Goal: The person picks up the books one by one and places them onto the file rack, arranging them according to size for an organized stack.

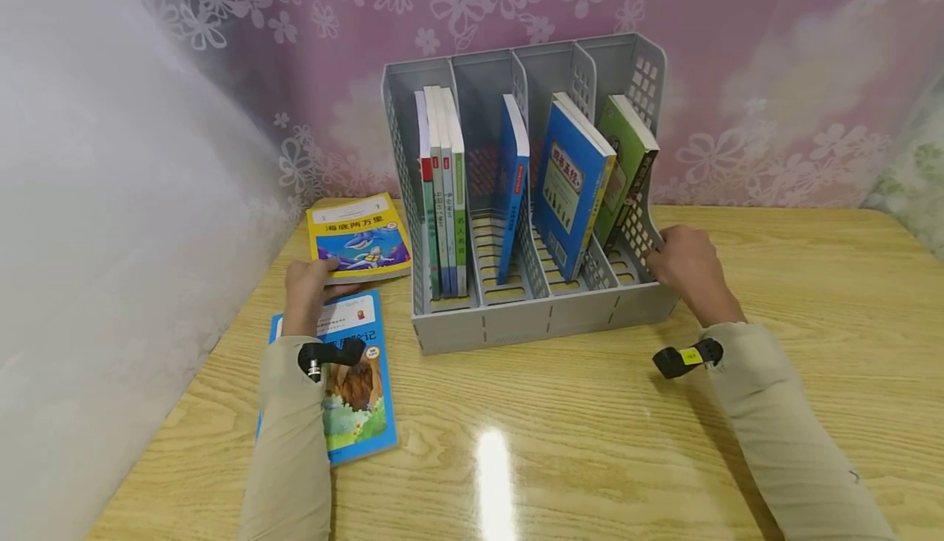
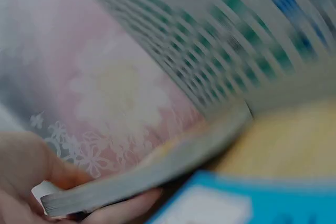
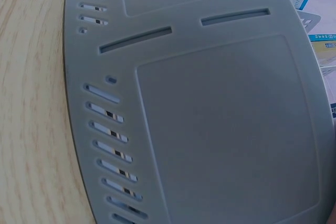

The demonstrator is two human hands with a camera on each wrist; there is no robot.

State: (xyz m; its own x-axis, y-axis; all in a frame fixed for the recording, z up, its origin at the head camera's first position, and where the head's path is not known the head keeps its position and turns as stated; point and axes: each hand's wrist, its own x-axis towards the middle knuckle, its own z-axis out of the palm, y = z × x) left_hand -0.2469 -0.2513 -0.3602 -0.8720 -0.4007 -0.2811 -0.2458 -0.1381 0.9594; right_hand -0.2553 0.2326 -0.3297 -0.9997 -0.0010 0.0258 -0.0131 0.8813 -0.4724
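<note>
My left hand (image 1: 304, 288) pinches the near left corner of a yellow-and-blue paperback book (image 1: 360, 247), thumb on the cover and fingers beneath. In the left wrist view the book's page edge (image 2: 142, 182) is tilted, its near end raised off the table. The far end comes close to the side of a grey file rack (image 1: 516, 326); whether they touch I cannot tell. My right hand (image 1: 689, 266) grips the rack's front right edge, fingertips partly hidden. Mostly the rack's grey front panel (image 3: 226, 129) fills the right wrist view.
A blue-bordered book (image 1: 361, 410) lies flat under my left forearm. The rack's compartments hold several thin upright books (image 1: 442, 197), a slim blue book (image 1: 512, 188), a thick blue book (image 1: 568, 188) and a green book (image 1: 623, 164). A flowered curtain (image 1: 774, 74) hangs behind.
</note>
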